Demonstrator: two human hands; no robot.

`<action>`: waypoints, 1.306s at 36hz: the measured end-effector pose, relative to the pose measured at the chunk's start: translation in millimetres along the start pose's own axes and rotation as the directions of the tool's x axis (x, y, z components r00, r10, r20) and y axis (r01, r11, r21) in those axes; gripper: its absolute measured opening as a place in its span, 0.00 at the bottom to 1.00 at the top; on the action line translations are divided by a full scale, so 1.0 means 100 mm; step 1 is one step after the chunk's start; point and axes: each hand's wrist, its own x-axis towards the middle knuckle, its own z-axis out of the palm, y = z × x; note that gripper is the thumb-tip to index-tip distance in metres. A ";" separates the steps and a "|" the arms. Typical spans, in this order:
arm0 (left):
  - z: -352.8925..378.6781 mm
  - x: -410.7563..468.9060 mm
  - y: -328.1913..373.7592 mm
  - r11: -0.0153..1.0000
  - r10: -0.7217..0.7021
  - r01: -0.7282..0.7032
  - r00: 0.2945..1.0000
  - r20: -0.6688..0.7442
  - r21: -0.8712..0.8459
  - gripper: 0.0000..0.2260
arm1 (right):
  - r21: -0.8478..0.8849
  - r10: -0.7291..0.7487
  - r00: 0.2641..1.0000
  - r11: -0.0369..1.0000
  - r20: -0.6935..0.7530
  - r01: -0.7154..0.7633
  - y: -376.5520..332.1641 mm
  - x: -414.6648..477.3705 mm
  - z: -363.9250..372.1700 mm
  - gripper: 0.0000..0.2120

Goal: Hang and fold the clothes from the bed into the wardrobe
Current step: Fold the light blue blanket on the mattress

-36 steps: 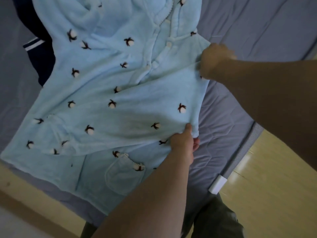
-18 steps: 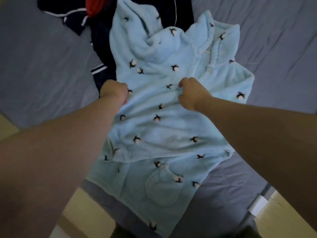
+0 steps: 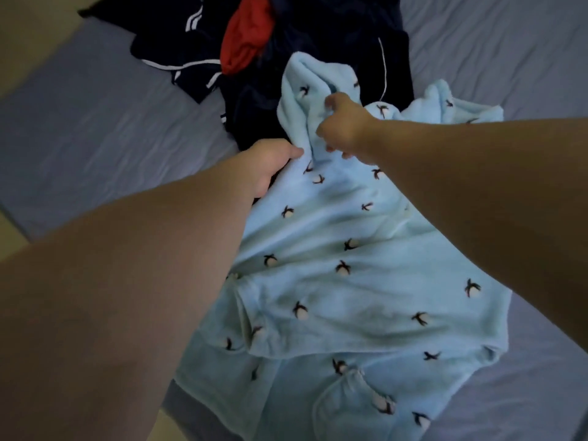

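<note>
Blue fleece garment [image 3: 350, 281] lies centre on bed [image 3: 95, 138], dark clothes [image 3: 318, 43] at 12 o'clock. Left hand [image 3: 270, 163] grip pinches its 9 o'clock edge; right hand [image 3: 345, 128] grip clutches an upper fold.

The robe [image 3: 350, 281] lies on the bed [image 3: 95, 138]; behind it lies a pile of clothes [image 3: 318, 49], partly under its far end.

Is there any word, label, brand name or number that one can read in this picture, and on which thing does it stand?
None: no text can be read anywhere.
The light blue robe bears only small dark-and-white sprigs, not letters.
The dark clothes show only white stripes; the red cloth and the bed sheet are plain.
</note>
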 end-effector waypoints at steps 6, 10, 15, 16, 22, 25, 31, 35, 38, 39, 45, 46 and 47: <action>-0.10 0.01 -0.04 0.960 -0.004 0.044 0.990 0.141 -0.277 0.13 | 0.434 0.279 0.956 0.852 0.095 -0.292 -0.14 -0.01 -0.01 0.14; -0.08 0.04 -0.07 0.952 -0.034 0.085 0.984 0.175 -0.293 0.24 | 0.418 0.316 0.943 0.846 0.105 -0.330 -0.06 -0.01 0.06 0.02; 0.06 0.05 -0.16 0.961 -0.085 0.130 0.978 0.189 -0.244 0.25 | 0.317 0.351 0.923 0.867 0.158 -0.385 -0.06 -0.01 0.19 0.03; 0.10 0.06 -0.19 0.963 -0.097 0.138 0.979 0.179 -0.231 0.23 | 0.317 0.354 0.925 0.869 0.140 -0.380 -0.06 0.01 0.21 0.04; 0.21 0.16 -0.40 0.970 -0.092 0.097 0.995 0.034 -0.222 0.10 | -0.197 0.220 0.975 0.958 0.038 -0.209 -0.10 0.12 0.22 0.28; 0.16 0.12 -0.39 0.935 -0.105 0.113 0.994 0.043 -0.335 0.07 | -0.054 0.116 0.993 0.992 -0.021 -0.117 -0.16 0.12 0.22 0.12; -0.07 0.04 -0.32 0.698 0.034 0.141 0.973 0.230 -0.702 0.21 | 0.831 0.356 0.929 0.482 0.104 -0.277 0.00 -0.02 -0.02 0.09; -0.22 0.09 -0.20 0.700 0.072 0.302 0.871 0.485 -0.647 0.32 | 0.841 0.287 0.935 0.434 0.210 -0.323 0.08 -0.13 -0.19 0.06; -0.23 0.08 -0.07 0.802 -0.016 0.366 0.802 0.597 -0.471 0.42 | 0.759 0.265 0.915 0.513 0.305 -0.402 0.08 -0.11 -0.29 0.13; -0.22 0.07 -0.03 0.835 -0.045 0.358 0.802 0.595 -0.419 0.39 | 0.713 0.273 0.907 0.561 0.321 -0.421 0.07 -0.09 -0.32 0.19; -0.17 0.02 0.18 0.918 -0.061 0.198 0.927 0.371 -0.344 0.17 | 0.368 0.384 0.871 0.796 0.306 -0.480 -0.13 0.02 -0.33 0.23; -0.19 0.01 0.24 0.910 -0.043 0.167 0.948 0.315 -0.380 0.16 | 0.371 0.354 0.893 0.818 0.276 -0.439 -0.17 0.03 -0.32 0.19; -0.21 0.01 0.29 0.892 -0.004 0.116 0.968 0.250 -0.437 0.15 | 0.413 0.288 0.927 0.833 0.241 -0.367 -0.22 0.04 -0.31 0.15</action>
